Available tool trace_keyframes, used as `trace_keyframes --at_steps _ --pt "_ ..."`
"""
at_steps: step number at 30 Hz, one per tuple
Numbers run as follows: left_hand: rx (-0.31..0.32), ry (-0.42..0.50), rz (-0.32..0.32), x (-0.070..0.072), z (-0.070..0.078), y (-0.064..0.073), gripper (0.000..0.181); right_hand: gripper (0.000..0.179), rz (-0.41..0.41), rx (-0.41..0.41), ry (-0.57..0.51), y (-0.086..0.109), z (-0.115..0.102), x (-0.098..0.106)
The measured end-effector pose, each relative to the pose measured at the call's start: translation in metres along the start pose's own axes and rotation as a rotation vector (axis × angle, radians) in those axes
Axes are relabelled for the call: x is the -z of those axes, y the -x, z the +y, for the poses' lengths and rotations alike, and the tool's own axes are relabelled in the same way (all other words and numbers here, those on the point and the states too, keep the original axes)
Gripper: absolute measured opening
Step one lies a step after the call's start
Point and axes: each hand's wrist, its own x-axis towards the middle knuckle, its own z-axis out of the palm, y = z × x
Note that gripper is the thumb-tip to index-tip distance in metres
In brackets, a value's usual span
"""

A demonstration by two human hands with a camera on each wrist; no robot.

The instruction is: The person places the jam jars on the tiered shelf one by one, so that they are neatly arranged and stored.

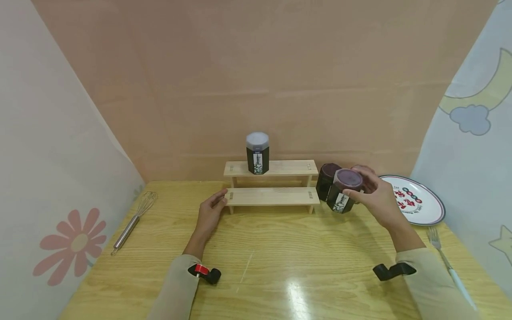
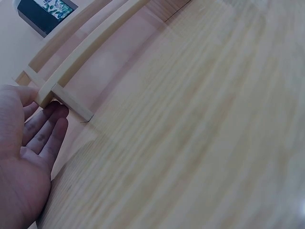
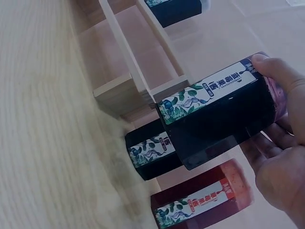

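Observation:
My right hand (image 1: 374, 195) grips a dark faceted jar (image 1: 341, 191) by its translucent lid, thumb on the near side. In the right wrist view this jar tilts, its label decorated with a plant drawing. Behind it stands a second dark jar (image 3: 150, 149), beside the right end of a two-tier wooden shelf (image 1: 272, 196). A red jar (image 3: 200, 202) is next to that one, mostly hidden by my hand in the head view. My left hand (image 1: 210, 213) pinches the lower tier's left end, thumb above and fingers underneath. Another dark jar (image 1: 258, 155) with a whitish lid sits on the upper tier.
On the right lies a white oval plate (image 1: 430, 209) with red writing, and in front of it a fork (image 1: 444, 255) with a pale handle. A metal whisk (image 1: 134, 222) rests at the table's left side. Fabric walls enclose the back and both sides.

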Motion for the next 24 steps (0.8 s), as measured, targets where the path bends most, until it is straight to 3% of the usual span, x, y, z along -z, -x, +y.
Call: trace_keyframes --at_steps 5,12,14,18,24 --pt "0.017 0.012 -0.015 0.001 0.001 0.0 0.039 0.064 -0.014 -0.021 -0.006 -0.005 -0.008 0.0" --pt "0.047 0.032 -0.049 0.003 0.03 0.014 0.041 0.071 -0.043 -0.043 -0.026 -0.015 -0.021 -0.001" --pt "0.046 0.03 -0.054 0.003 0.031 0.015 0.041 0.071 -0.046 -0.038 -0.058 -0.018 -0.024 -0.003" --pt "0.048 0.023 -0.048 0.003 0.027 0.011 0.041 0.071 -0.062 -0.052 -0.107 -0.025 -0.029 -0.006" --pt "0.05 0.024 -0.035 0.002 0.006 0.0 0.041 0.07 -0.068 -0.097 -0.172 -0.038 -0.039 -0.013"
